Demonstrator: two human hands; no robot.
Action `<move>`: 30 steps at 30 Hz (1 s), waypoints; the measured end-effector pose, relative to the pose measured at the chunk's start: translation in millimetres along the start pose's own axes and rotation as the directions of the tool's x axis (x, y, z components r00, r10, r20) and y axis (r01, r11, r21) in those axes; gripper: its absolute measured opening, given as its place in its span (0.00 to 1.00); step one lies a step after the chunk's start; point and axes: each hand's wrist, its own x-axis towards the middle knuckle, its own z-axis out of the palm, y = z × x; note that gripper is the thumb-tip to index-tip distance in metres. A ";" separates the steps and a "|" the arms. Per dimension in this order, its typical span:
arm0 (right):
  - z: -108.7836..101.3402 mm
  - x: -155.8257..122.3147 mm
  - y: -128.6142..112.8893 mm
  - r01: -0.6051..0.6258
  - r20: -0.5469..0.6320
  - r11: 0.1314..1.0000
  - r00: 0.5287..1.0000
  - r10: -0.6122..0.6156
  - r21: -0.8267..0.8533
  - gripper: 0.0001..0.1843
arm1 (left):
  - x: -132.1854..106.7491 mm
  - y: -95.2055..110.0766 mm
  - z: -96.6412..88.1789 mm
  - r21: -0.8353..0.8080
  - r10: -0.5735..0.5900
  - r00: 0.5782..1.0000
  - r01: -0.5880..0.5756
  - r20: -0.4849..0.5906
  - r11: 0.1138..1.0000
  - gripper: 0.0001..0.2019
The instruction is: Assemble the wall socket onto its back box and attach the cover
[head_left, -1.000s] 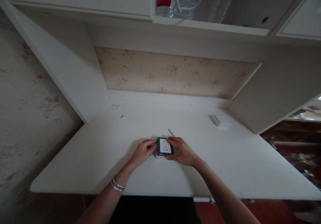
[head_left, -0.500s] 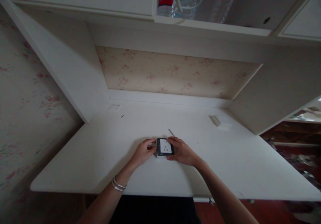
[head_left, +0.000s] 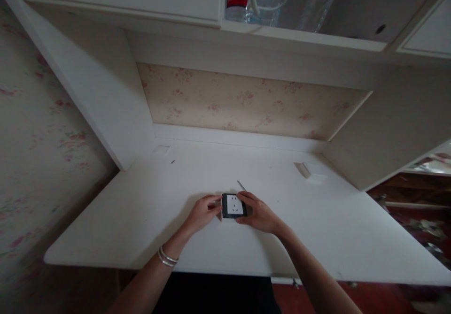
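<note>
The socket (head_left: 230, 202) is set face up on a white box (head_left: 227, 219), on the table (head_left: 197, 253) between the two hands. Its right side is gripped by the right hand (head_left: 261, 214), with a finger on the far edge and the thumb on the near edge. Its left side is met by the bent left hand (head_left: 200, 215); whether anything is pinched there cannot be told. It is best kept flat, with both sides held gently and evenly. Since a second ago, little has been changed: only the view is shifted slightly.
</note>
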 end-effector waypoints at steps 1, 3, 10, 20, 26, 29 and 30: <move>0.3 0.0 -0.1 -0.002 0.001 1.000 1.000 0.002 -0.001 0.43 | -0.1 0.3 -0.1 0.001 -0.001 1.000 0.001 0.002 1.000 0.17; 1.1 0.1 0.0 0.001 0.001 1.000 1.000 -0.001 0.001 0.43 | -0.2 0.9 -0.4 -0.001 -0.006 1.000 0.006 0.002 1.000 0.17; 2.7 -0.2 -0.4 0.003 0.012 1.000 1.000 -0.003 0.010 0.46 | 2.7 7.5 1.6 0.017 -0.135 0.990 0.136 -0.034 0.991 0.18; -0.2 -0.2 -4.9 -0.008 0.056 0.998 0.998 0.011 -0.056 0.39 | 8.7 7.1 7.1 0.001 -0.148 0.985 0.149 -0.084 0.989 0.20; -4.5 1.3 -6.8 0.025 0.056 0.998 0.998 -0.022 -0.058 0.39 | 10.4 7.5 7.7 0.014 -0.134 0.990 0.135 -0.051 0.991 0.18; -6.5 1.2 -7.4 0.024 0.057 0.998 0.998 -0.021 -0.055 0.38 | 11.3 8.5 8.2 0.011 -0.120 0.991 0.121 -0.060 0.993 0.17; -6.8 1.0 -7.4 0.023 0.055 0.998 0.998 -0.020 -0.052 0.38 | 11.7 8.4 8.4 0.010 -0.111 0.992 0.111 -0.063 0.994 0.17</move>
